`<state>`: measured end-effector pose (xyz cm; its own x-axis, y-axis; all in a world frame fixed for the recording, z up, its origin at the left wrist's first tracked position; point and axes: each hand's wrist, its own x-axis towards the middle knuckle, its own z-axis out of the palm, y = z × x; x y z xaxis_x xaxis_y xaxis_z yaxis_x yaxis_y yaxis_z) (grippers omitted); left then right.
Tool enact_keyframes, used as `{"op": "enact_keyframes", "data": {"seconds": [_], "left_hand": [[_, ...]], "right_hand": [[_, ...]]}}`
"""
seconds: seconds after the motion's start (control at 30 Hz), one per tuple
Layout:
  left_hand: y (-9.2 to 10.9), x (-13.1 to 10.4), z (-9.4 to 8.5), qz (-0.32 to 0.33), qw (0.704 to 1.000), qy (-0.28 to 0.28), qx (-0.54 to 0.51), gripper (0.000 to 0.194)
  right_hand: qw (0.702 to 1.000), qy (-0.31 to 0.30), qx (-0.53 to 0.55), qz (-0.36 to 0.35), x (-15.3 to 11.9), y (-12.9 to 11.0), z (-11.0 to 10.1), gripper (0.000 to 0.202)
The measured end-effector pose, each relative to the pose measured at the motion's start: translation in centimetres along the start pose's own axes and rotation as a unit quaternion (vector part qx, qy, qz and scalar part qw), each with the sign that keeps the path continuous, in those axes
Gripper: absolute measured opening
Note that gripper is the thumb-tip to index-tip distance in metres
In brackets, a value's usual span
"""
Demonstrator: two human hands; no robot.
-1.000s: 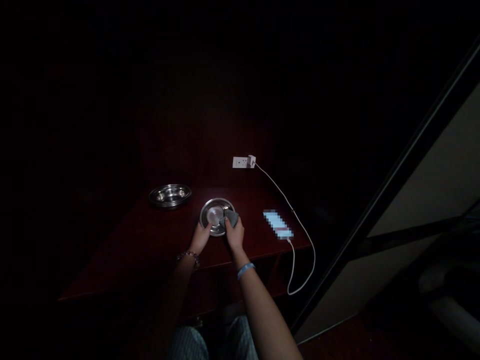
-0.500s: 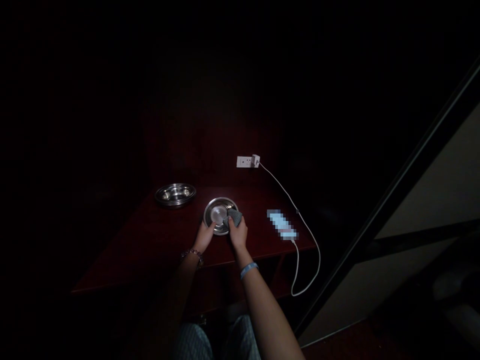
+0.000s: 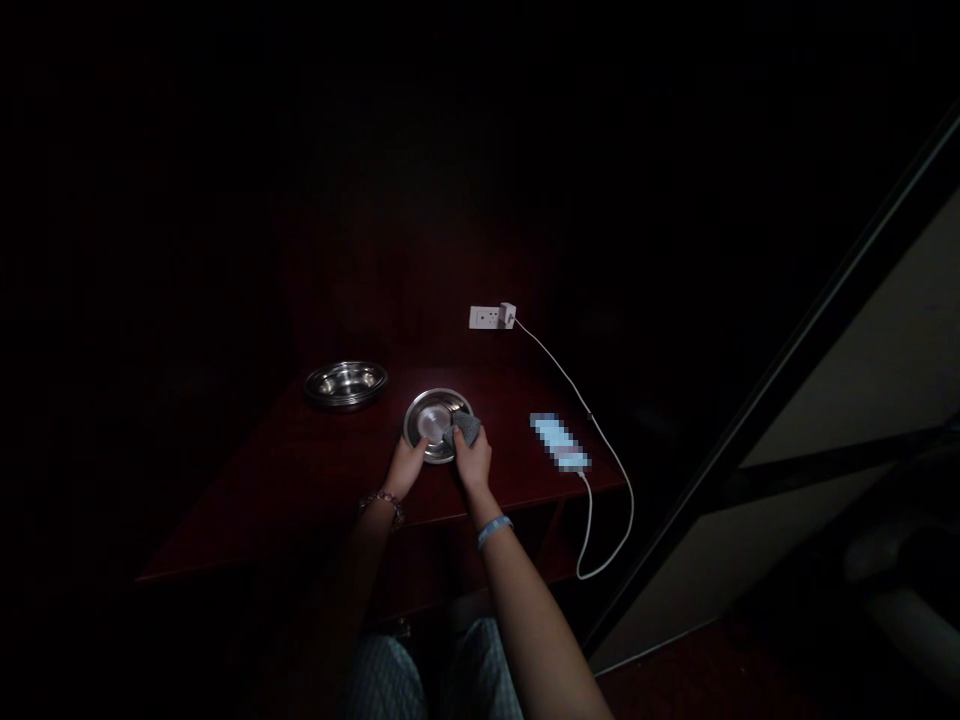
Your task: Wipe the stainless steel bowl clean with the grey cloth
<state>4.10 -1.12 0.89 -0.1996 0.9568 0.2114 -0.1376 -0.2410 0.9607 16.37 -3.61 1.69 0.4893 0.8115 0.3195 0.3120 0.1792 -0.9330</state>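
Observation:
A shiny steel bowl (image 3: 431,424) is held over the dark red table (image 3: 300,480), its open side facing me. My left hand (image 3: 406,465) grips its lower left rim, the thumb over the inside edge. Pressed against the right inner wall is a grey cloth (image 3: 465,430), pinched in my right hand (image 3: 473,460). The fingers of both hands behind the rim are hidden. To the left stands a stack of steel bowls (image 3: 346,384), several rims showing.
A phone (image 3: 559,443), blurred out, lies on the table's right side. Its white cable (image 3: 631,500) loops past the front edge and up to a charger (image 3: 508,314) in the wall socket (image 3: 482,318). A dark slanted frame (image 3: 720,480) stands at the right.
The whole view has shifted slightly, so everything sits a little higher and to the left. Both hands keep their hold on the bowl and cloth, with hardly any motion.

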Motion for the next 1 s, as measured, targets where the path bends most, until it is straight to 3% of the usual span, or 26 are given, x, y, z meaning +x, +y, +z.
{"op": "enact_keyframes", "data": {"seconds": [0.67,1.0], "left_hand": [[-0.1,-0.1,0.1,0.020,1.000,-0.007,-0.012,0.036],[1.1,-0.5,0.2,-0.007,1.000,0.003,0.000,0.035]], "right_hand": [[1.000,0.001,-0.016,0.005,-0.1,-0.4,-0.2,0.023],[1.000,-0.004,-0.016,-0.004,0.0,0.0,-0.1,0.029]]}}
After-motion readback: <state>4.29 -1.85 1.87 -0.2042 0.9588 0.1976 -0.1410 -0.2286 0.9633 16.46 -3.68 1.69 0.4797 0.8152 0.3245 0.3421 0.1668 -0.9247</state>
